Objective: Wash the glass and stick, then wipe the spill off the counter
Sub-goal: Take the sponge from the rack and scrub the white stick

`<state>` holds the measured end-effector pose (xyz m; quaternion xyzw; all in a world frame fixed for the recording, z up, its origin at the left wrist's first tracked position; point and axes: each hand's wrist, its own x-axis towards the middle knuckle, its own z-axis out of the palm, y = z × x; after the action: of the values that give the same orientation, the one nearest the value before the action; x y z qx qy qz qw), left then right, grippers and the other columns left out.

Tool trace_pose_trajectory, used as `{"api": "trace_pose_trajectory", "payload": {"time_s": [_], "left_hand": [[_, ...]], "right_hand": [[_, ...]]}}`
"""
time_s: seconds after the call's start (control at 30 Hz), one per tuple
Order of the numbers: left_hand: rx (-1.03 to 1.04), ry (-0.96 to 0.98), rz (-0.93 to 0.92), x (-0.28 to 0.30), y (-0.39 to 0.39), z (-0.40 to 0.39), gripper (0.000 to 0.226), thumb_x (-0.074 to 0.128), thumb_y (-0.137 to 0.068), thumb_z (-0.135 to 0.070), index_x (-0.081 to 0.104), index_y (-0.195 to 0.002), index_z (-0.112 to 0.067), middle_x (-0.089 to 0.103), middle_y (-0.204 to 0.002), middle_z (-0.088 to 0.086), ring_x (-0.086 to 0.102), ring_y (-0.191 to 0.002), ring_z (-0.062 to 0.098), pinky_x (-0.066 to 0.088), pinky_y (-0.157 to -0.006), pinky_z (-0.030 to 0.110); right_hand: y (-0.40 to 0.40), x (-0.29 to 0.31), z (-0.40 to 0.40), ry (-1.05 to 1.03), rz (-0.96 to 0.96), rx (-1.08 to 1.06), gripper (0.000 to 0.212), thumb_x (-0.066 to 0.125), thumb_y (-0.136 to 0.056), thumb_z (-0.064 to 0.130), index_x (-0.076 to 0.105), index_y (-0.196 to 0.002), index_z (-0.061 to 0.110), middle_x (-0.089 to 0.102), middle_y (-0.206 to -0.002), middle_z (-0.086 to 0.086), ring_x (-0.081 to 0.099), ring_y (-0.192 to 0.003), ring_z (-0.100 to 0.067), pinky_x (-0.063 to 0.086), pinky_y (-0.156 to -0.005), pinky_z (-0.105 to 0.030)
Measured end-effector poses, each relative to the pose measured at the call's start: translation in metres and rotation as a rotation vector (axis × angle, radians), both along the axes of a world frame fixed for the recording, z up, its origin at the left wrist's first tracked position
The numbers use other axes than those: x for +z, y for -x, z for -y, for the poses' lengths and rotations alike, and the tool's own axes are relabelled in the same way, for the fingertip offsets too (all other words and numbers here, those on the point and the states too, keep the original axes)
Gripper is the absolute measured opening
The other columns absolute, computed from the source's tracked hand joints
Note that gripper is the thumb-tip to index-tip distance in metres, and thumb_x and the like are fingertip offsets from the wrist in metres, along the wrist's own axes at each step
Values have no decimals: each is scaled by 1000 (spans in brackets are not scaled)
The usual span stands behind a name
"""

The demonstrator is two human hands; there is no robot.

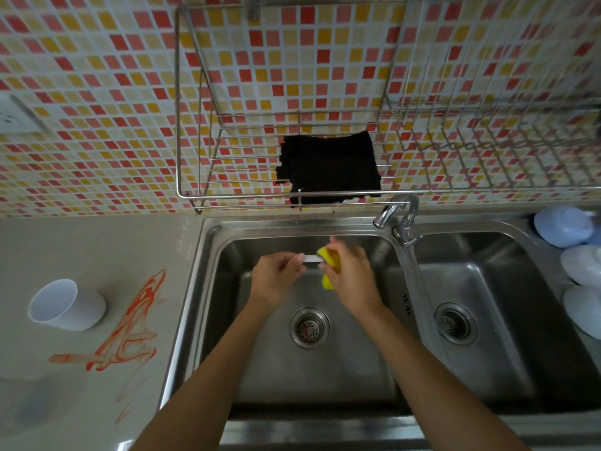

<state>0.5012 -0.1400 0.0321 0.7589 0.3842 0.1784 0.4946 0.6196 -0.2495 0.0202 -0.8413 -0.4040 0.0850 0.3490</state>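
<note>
Over the left sink basin (227, 320), my left hand (276, 278) grips one end of a pale stick (310, 258). My right hand (349, 275) is closed on a yellow sponge (328, 265) wrapped around the stick's other end. The white glass (66, 304) stands upright on the grey counter (81, 249) to the left of the sink. An orange-red smeared spill (130, 333) lies on the counter between the glass and the sink edge. A black cloth (328, 169) lies on the wire rack above the sink.
A chrome tap (396, 216) stands between the two basins. A second basin (487, 320) lies on the right, with pale blue and white upturned bowls (582, 255) at its right edge. A wire dish rack (487, 131) hangs on the mosaic wall. A socket (13, 117) is at far left.
</note>
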Motion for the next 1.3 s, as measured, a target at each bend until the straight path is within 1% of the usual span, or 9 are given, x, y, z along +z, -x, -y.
{"api": "trace_pose_trajectory", "payload": {"time_s": [0.13,0.3,0.4,0.6,0.73,0.83,1.0,1.17,1.3], "left_hand": [[23,56,-12,-4,-7,4,27,59,-94,-30,73,-74,-17,66,-61,-2,54,-55,2,48,-62,29],[106,44,-12,-6,-12,11,36,59,-93,-37,75,-74,-11,72,-69,8,62,-64,12,53,-69,35],[119,89,-23,-8,-16,13,36,59,-93,-38,74,-70,-16,71,-65,2,58,-59,5,52,-68,34],[191,163,7,-6,-19,20,33,59,-92,-40,70,-65,-25,74,-75,11,62,-66,13,55,-76,38],[211,194,-7,-7,-22,21,34,61,-91,-41,73,-66,-21,74,-72,8,64,-67,14,55,-80,41],[203,245,-6,-8,-20,24,34,62,-90,-43,74,-66,-23,72,-66,1,64,-65,8,55,-81,40],[223,244,46,2,-22,24,31,61,-92,-36,72,-70,-17,72,-74,9,61,-67,13,53,-77,34],[135,189,25,-7,-29,22,25,64,-91,-31,72,-68,-24,72,-68,0,59,-62,4,55,-77,36],[82,107,8,-11,-42,26,15,63,-92,-23,75,-87,-15,68,-69,-9,57,-58,-9,48,-65,12]], "right_hand": [[20,-17,1,-104,137,57,49,80,-75,9,64,-122,9,58,-121,-15,61,-102,-31,56,-85,-38],[8,-17,10,-144,117,-144,46,80,-72,2,68,-116,8,69,-110,-11,62,-96,-31,52,-88,-36],[27,-23,8,-147,235,-43,44,81,-71,4,70,-114,7,69,-113,-12,63,-95,-31,41,-90,-25],[3,-33,17,-89,273,-115,39,81,-73,8,71,-111,4,69,-114,-13,64,-94,-32,55,-84,-34],[14,-39,24,-121,371,-46,39,80,-74,7,70,-112,3,67,-117,-13,63,-96,-29,46,-89,-29],[15,-36,19,-126,380,-8,37,76,-79,11,69,-114,5,66,-121,-11,62,-101,-27,48,-89,-29],[-11,-38,29,-100,306,-122,37,73,-80,3,66,-116,1,64,-122,-16,61,-102,-35,56,-84,-45],[5,-37,38,-143,374,58,36,73,-79,6,68,-115,6,66,-121,-10,61,-100,-27,50,-91,-34],[-40,-28,62,-201,157,-283,40,75,-78,5,69,-116,13,60,-131,-14,57,-109,-14,44,-99,-26]]}}
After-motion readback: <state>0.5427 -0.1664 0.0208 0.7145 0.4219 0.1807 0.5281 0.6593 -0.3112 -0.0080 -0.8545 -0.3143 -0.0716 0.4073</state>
